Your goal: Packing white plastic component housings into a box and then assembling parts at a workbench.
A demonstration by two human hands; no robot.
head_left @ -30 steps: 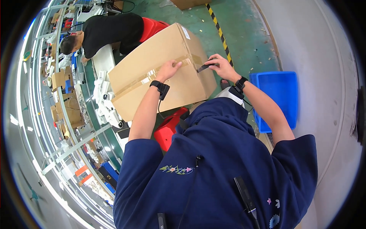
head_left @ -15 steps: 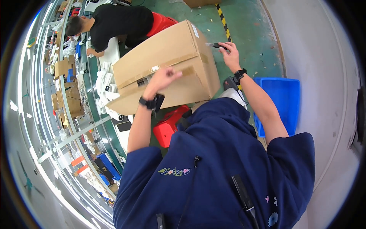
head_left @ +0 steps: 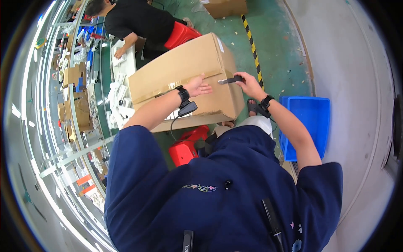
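Observation:
A large brown cardboard box [head_left: 176,67] stands in front of me, with a strip of tape along the seam of its top flaps. My left hand [head_left: 199,87] lies over the box top near that seam, fingers stretched out and nothing in them. In my right hand [head_left: 250,85] is a box cutter [head_left: 229,80] with a black handle. Its silver blade points left, over the right end of the box top, close to the left fingertips. Whether the blade touches the cardboard I cannot tell.
Beside me on the right stands a blue plastic bin [head_left: 308,126]. A red stool [head_left: 184,153] is under the box's near side. At the far left a co-worker in black [head_left: 140,23] sits at a bench with white parts [head_left: 119,98]. Another carton [head_left: 226,7] lies beyond.
My right hand has brought the box cutter left and nearer, over the box top. The left hand has moved right and opened out. The co-worker's arm has shifted too.

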